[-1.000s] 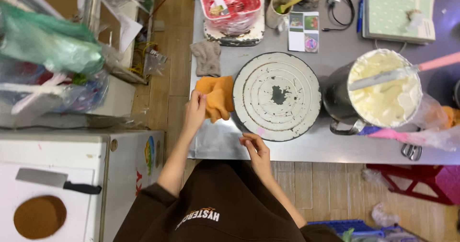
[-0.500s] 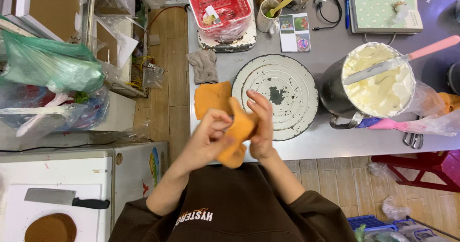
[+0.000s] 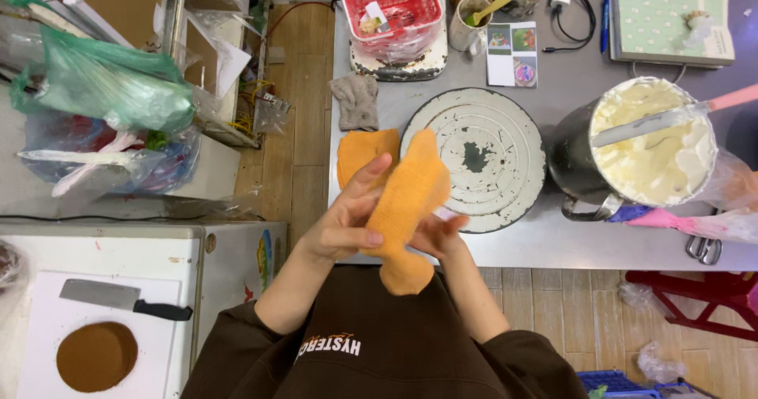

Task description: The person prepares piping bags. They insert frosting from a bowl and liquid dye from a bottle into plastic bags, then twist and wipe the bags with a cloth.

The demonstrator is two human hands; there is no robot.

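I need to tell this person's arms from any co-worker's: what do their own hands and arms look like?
Both hands are bare: left hand, right hand, no gloves, rings or watch visible. The forearms are uncovered, with dark brown sweatshirt sleeves pushed up towards the elbows. The sweatshirt front carries white lettering.

We record one orange cloth, soft and slightly textured, held up off the table between both hands and hanging lengthwise, its upper end rising in front of the round turntable and its lower end drooping to a blunt tip over the dark sweatshirt. The left hand grips its left edge with the thumb laid across the fabric, and the right hand supports it from behind on the right side. We note the cloth is loosely folded along its length, not spread flat.
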